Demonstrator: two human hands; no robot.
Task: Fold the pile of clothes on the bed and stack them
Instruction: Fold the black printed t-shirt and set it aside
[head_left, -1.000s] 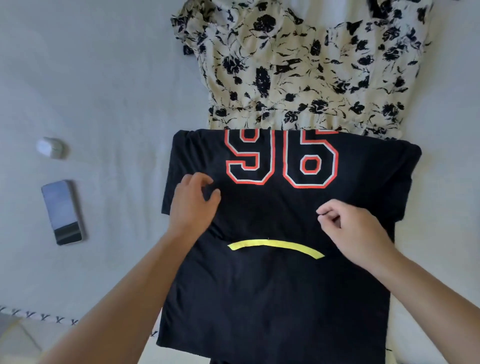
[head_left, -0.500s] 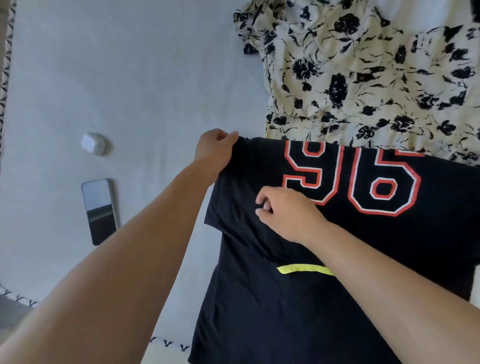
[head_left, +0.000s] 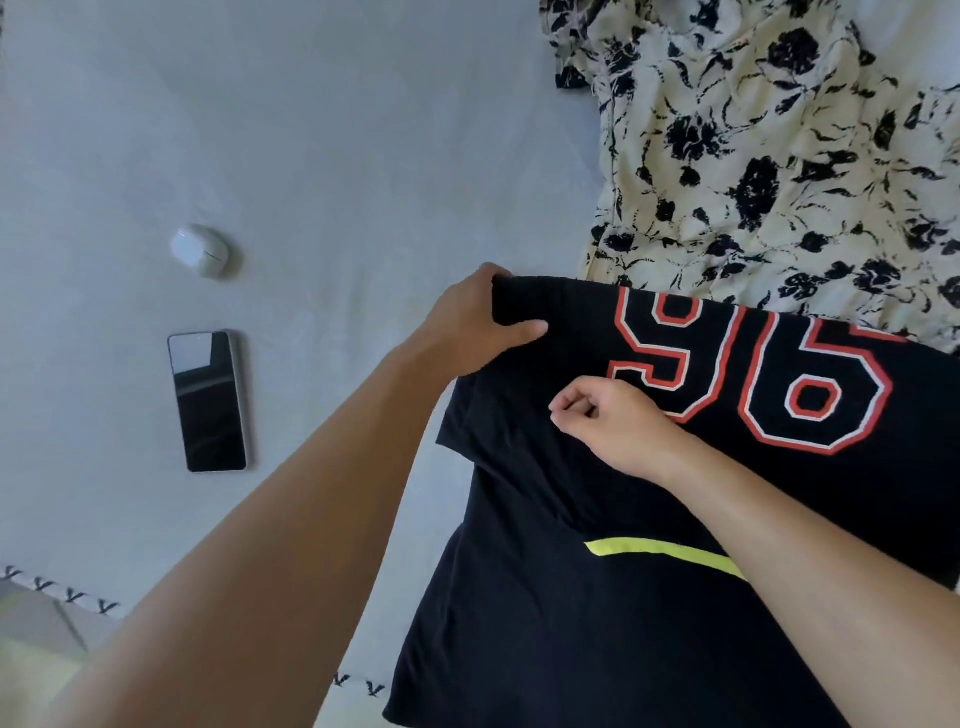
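Note:
A black T-shirt (head_left: 597, 613) with a red and white "96" and a yellow stripe lies spread on the bed in front of me. My left hand (head_left: 478, 325) grips its far left corner at the sleeve, thumb on top of the cloth. My right hand (head_left: 613, 421) rests on the shirt just below and to the right, fingers curled and pinching the black fabric beside the "9". A cream dress with a black flower print (head_left: 779, 156) lies beyond the shirt at the upper right, its lower edge under the shirt.
A black phone (head_left: 210, 400) lies face up on the pale grey bedsheet (head_left: 337, 156) at the left. A small white earbud case (head_left: 200, 249) sits behind it. The sheet's patterned hem (head_left: 67, 592) and the bed's edge show at the lower left.
My left hand has reached up to the shirt's far left corner and taken hold of it. My right hand has crossed left to pinch near the "9". The view has swung left.

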